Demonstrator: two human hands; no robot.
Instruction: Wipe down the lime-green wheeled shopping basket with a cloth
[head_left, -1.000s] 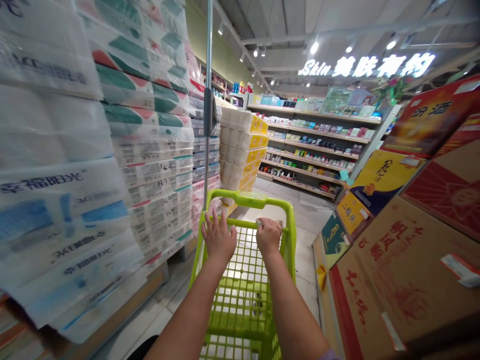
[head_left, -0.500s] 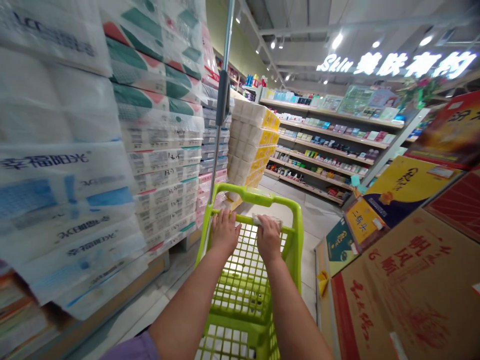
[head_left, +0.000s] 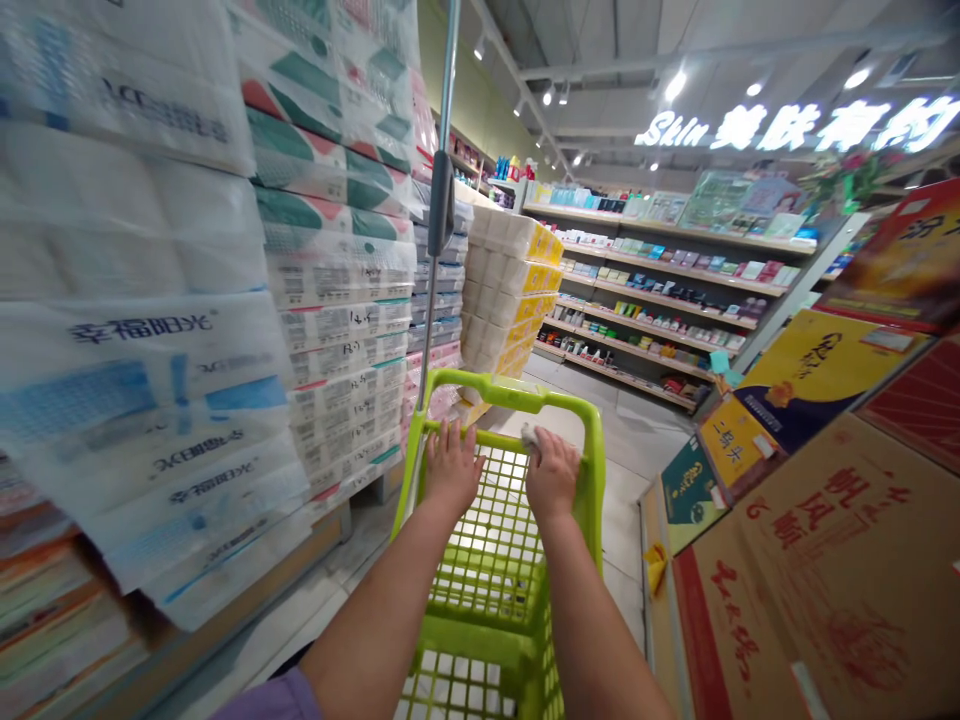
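A lime-green plastic shopping basket [head_left: 501, 640] with mesh walls stands in front of me, a metal telescopic handle [head_left: 441, 215] rising at its left corner. My left hand [head_left: 452, 468] lies on the left part of the basket's crossbar, its fingers stretched forward and apart. Over the right part of that bar is my right hand [head_left: 553, 470], its fingers curled round a small crumpled white cloth or tissue [head_left: 529, 436] pressed to the bar. Most of the cloth is hidden under the fingers. Through the mesh, pale floor tiles show.
Tall stacks of wrapped toilet paper [head_left: 180, 370] line my left side. Cardboard boxes [head_left: 832, 560] and liquor boxes [head_left: 829, 360] crowd the right. Ahead, past yellow-ended paper packs [head_left: 510, 290], stands a shelf of small boxed goods [head_left: 667, 290]. Tiled floor [head_left: 615, 430] runs between.
My right hand slid a little right along the bar with the white cloth. My left hand stays on the bar, spread less widely than a second ago. The view shifted slightly.
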